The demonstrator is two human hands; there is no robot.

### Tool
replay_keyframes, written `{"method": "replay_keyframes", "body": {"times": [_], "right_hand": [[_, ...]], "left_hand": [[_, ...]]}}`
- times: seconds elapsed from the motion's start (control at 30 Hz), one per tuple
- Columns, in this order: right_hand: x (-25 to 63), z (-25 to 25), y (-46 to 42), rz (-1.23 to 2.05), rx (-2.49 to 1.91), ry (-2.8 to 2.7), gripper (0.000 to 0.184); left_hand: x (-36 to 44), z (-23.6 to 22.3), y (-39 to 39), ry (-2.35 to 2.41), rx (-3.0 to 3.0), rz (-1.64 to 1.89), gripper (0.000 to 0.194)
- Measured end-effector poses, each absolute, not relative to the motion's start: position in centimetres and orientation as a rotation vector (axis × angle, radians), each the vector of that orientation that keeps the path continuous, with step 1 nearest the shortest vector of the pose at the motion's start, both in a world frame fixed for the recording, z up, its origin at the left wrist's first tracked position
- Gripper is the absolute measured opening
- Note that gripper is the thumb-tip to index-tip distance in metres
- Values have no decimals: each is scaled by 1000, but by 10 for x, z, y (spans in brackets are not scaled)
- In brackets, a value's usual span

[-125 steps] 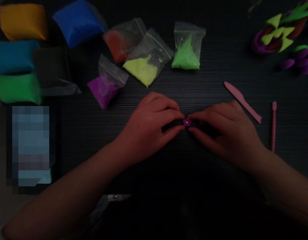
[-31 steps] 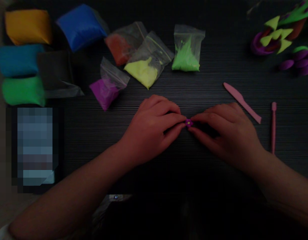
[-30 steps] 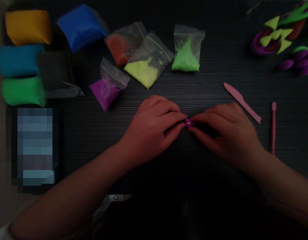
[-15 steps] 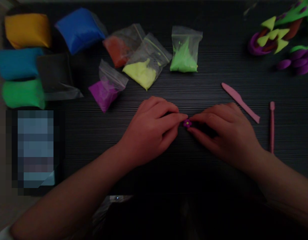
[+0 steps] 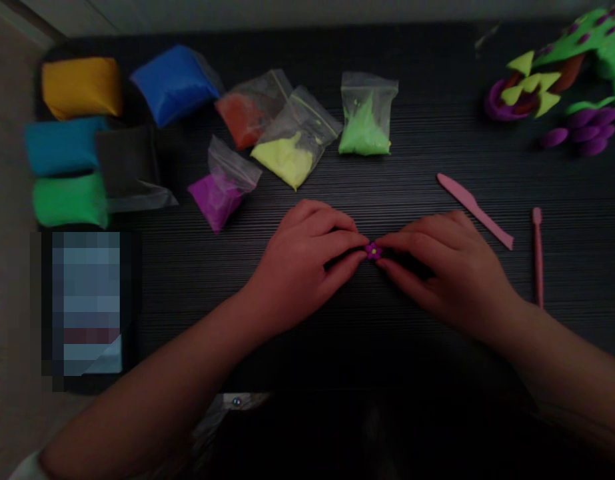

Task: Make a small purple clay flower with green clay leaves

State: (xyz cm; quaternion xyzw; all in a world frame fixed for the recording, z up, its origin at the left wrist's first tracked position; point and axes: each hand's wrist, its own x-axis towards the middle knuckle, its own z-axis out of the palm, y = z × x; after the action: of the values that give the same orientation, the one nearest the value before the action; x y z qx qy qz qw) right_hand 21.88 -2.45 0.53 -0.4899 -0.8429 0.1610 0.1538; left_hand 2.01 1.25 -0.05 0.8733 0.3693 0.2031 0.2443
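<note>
The dark, finely ridged tabletop spreads beneath everything, and over its middle the left hand and right hand meet from either side. A pixelated panel lies at the left edge. At the far right corner stands a green, purple-dotted piece, cut off by the picture's side. Full packets crowd the far left: dark, blue, orange, teal and green. Smaller zip bags sit nearer the centre: yellow overlapping red, purple in front, light green apart to the right. Below the dotted piece are a purple cup bearing yellow shapes and a cluster of purple ovals. Beyond the right hand lies a pink knife; a slim pink stick lies farther right. Smallest is a purple flower with a yellow centre, between the two hands, the thumb and fingers of each lightly pinching its edge.
</note>
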Motion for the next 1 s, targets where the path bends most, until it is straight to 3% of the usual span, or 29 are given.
{"method": "replay_keyframes", "body": {"times": [0.33, 0.7, 1.0], "right_hand": [[220, 13, -25, 653, -1412, -2162, 32], [218, 19, -27, 1038, -1363, -1886, 14], [218, 20, -26, 992, -1338, -1953, 15]], "left_hand": [[20, 10, 12, 1067, 2076, 623, 15], [24, 13, 3, 1003, 1872, 760, 13], [26, 15, 3, 1040, 1832, 756, 14]]}}
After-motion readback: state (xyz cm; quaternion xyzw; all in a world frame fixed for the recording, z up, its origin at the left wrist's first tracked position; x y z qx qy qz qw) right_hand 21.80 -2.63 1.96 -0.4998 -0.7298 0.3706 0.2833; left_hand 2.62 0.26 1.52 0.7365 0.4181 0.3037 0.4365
